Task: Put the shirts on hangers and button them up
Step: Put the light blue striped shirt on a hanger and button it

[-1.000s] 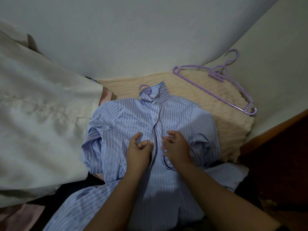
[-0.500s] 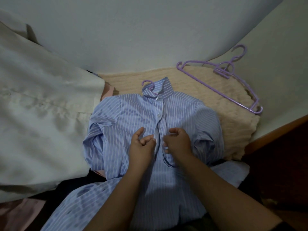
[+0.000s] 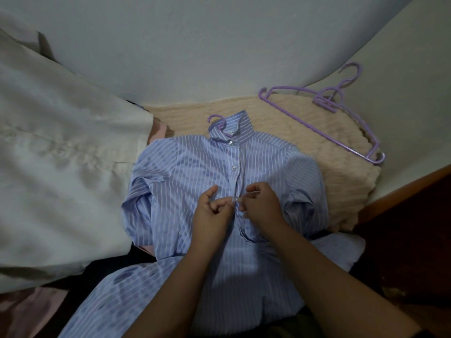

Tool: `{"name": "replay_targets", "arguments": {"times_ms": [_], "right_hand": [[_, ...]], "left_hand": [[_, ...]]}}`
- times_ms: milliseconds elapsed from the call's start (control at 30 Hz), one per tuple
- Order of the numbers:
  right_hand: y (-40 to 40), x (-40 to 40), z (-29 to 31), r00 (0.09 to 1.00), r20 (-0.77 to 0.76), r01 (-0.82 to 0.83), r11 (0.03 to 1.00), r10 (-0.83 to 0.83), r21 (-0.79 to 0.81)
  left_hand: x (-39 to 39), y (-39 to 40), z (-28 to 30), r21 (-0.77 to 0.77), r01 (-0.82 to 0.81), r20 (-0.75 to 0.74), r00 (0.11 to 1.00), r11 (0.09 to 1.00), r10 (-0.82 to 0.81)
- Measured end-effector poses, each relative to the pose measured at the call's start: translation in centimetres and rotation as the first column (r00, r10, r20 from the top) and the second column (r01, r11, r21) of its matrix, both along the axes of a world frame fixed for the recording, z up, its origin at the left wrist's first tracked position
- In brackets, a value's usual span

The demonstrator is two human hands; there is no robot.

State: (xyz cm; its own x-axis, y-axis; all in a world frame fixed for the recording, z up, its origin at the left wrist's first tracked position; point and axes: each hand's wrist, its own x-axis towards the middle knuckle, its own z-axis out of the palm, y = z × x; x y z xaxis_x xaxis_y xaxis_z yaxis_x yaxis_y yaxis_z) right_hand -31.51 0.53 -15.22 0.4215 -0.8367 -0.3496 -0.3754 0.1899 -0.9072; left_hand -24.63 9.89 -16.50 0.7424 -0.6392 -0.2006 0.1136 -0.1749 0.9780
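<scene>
the striped shirt [image 3: 195, 181] lies face up on the bed, collar toward the wall, a purple hanger hook [image 3: 217, 119] poking out of the neck. the left hand [image 3: 211, 211] and right hand [image 3: 262, 203] meet at the placket, fingers curled, pinching the thin cotton at the third button. best to hold the edges level and tilt the small glossy button through its slit. spare hangers [image 3: 324, 123] of smooth plastic rest on a nubby cream blanket [image 3: 341, 176] toward the bed's far right corner.
</scene>
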Motion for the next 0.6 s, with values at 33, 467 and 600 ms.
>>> {"name": "replay_targets", "arguments": {"times_ms": [33, 467, 600], "right_hand": [[0.0, 0.0, -0.1, 1.000, -0.020, -0.017, 1.000, 0.017, -0.010], [0.2, -0.6, 1.2, 0.962, -0.085, -0.268, 0.955, 0.259, -0.128], [0.0, -0.7, 1.5, 0.957, -0.081, -0.286, 0.954, 0.278, -0.094]], "left_hand": [[0.0, 0.0, 0.1, 0.004, -0.002, 0.014, 1.000, 1.000, 0.002], [0.7, -0.7, -0.5, -0.039, -0.025, -0.116, 0.993, 0.999, 0.021], [0.6, -0.8, -0.8, -0.051, -0.058, -0.120, 0.991, 0.997, 0.051]]}}
